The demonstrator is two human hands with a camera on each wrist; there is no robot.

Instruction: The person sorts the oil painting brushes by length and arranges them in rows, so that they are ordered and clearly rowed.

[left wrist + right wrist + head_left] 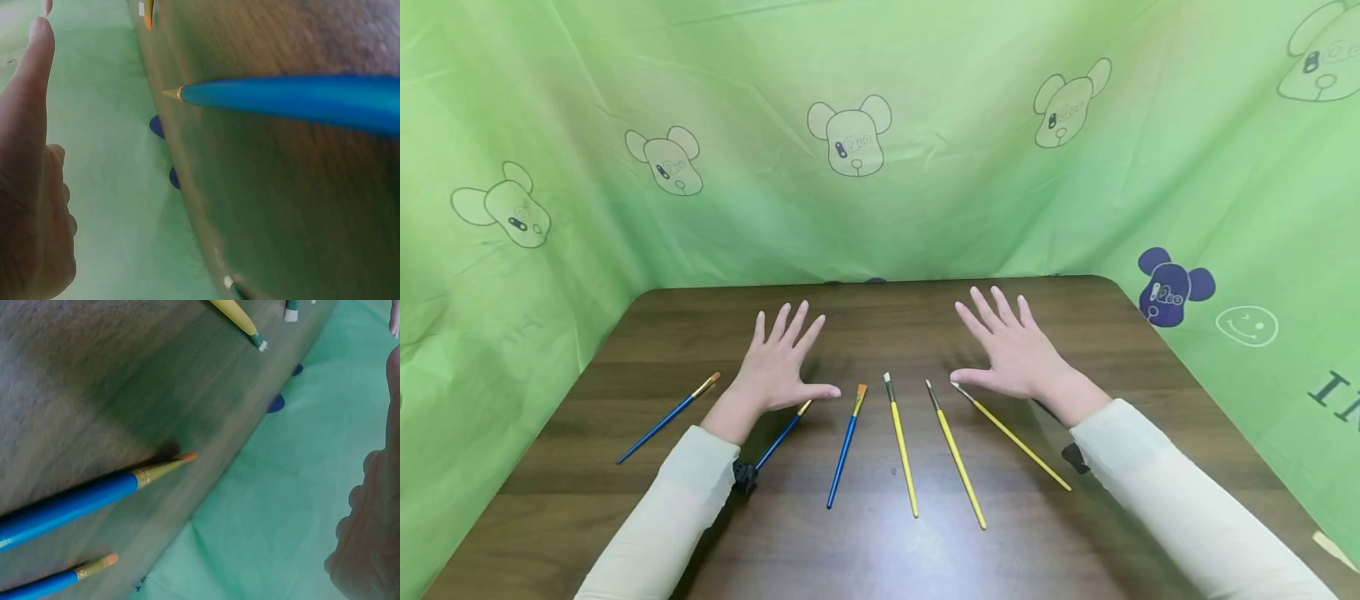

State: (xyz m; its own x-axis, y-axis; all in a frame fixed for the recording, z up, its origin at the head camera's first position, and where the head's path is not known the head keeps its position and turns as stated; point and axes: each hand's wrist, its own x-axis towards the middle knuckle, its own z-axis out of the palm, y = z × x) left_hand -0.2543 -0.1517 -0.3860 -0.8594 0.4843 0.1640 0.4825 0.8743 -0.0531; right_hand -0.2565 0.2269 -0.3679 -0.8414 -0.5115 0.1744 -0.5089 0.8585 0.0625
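Observation:
Both bare hands hover above the table with fingers spread and nothing held. The left hand [775, 367] is over a blue paintbrush [784, 435], partly hiding it; another blue paintbrush [662, 427] lies to its left, and a third blue paintbrush [844, 458] to its right. Nearest the right hand [1017, 354] is a slanted yellow paintbrush [1018, 442], its white tip by the thumb. Two more yellow paintbrushes, one upright in view [902, 454] and one tilted [958, 467], lie between the hands. In the right wrist view, two blue-handled paintbrushes [75, 503] point towards the table edge.
The brown wooden table [880, 325] carries the fanned brushes. A green curtain [955, 200] with cartoon bear heads hangs behind it and along both sides. A black wrist device [745, 476] sits at the left cuff, another dark device [1075, 457] under the right sleeve.

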